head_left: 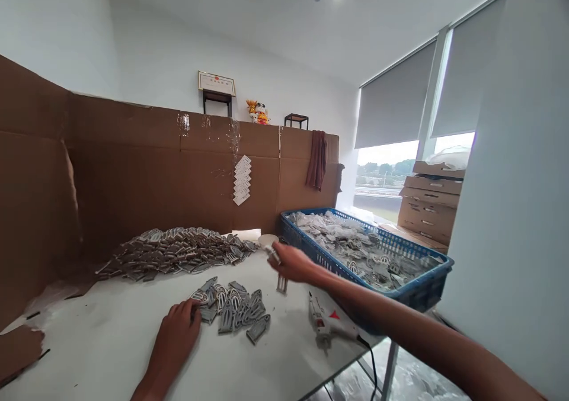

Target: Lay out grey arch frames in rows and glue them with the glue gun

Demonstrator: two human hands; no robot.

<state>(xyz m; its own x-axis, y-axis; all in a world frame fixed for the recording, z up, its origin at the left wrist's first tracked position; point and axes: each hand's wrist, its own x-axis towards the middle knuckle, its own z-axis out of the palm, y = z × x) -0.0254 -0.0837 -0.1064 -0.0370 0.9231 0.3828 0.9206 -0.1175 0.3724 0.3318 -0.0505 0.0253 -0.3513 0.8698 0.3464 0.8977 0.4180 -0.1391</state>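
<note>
My right hand (291,263) is raised over the back of the white table, its fingers closed on several grey metal pieces (272,254). Below those fingers another slotted piece (281,284) shows; I cannot tell whether it is held too. My left hand (178,328) rests on the table with curled fingers, against the left edge of a small loose pile of arch-shaped grey metal pieces (240,309). What its fingertips hold, if anything, is hidden. Farther back lies a large heap of similar pieces (178,250).
A hot glue gun (323,324) with a black cord lies near the table's right edge. Beyond it is a blue plastic crate (444,268) full of bagged pieces. Cardboard walls (146,176) border the table's back and left. Flat cartons (429,205) stand stacked by the window.
</note>
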